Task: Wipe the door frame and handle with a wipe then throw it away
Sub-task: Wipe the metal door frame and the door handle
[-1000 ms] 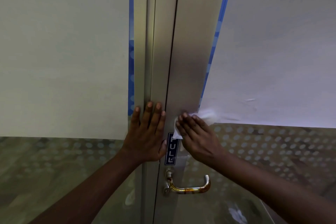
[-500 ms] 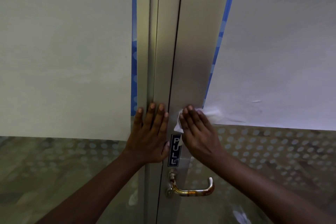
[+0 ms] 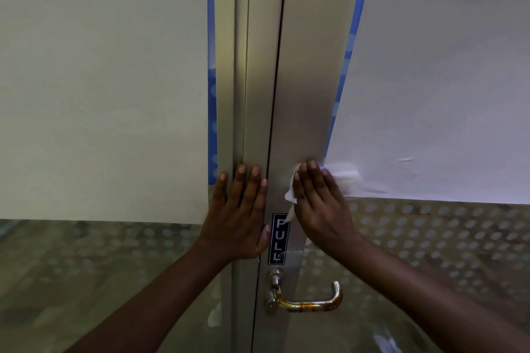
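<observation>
A tall silver metal door frame (image 3: 304, 71) runs up the middle of the view. My right hand (image 3: 321, 203) lies flat on it and presses a white wipe (image 3: 344, 178) against the metal; the wipe sticks out on both sides of my fingers. My left hand (image 3: 241, 209) rests flat with spread fingers on the fixed frame post to the left of the gap, holding nothing. Below my hands hangs a brass lever handle (image 3: 309, 301), untouched. A dark "PULL" sticker (image 3: 278, 241) sits between my hands.
White paper sheets cover the glass panels on the left (image 3: 103, 80) and right (image 3: 444, 80). Below them the glass carries a frosted dot pattern (image 3: 436, 238). Blue tape strips (image 3: 211, 80) edge the frame.
My right hand with the wipe has slid up the door frame, uncovering the PULL sticker. My left hand has stayed in place on the post.
</observation>
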